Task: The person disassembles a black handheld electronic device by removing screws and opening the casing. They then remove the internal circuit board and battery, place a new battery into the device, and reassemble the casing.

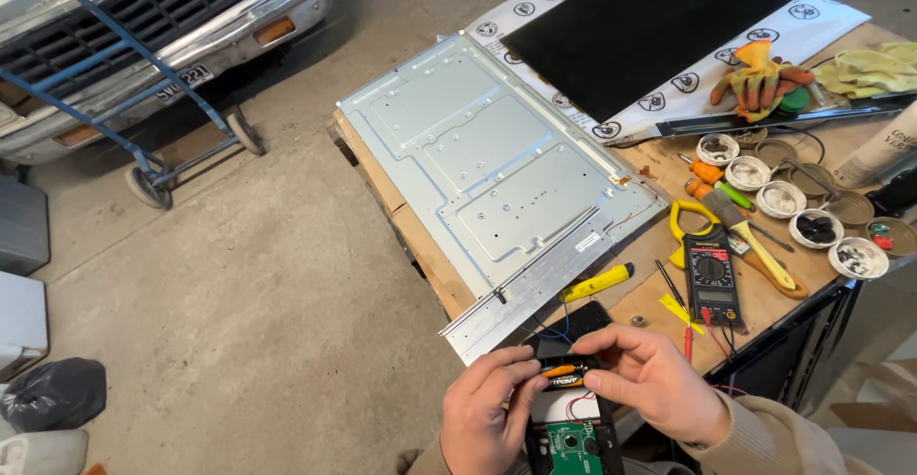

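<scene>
Evidently light, smooth and apt to roll, the small battery [564, 372] sits pinched endwise between both hands: left hand [485, 416] gripping one end, right hand [651, 380] the other, above an opened black device [571, 437] with thin, fragile wires.

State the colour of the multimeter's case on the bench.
The multimeter has a black case with a yellow band at the top, clearest in the head view.

Metal panel [497, 174] and multimeter [714, 279] crowd the bench.
</scene>
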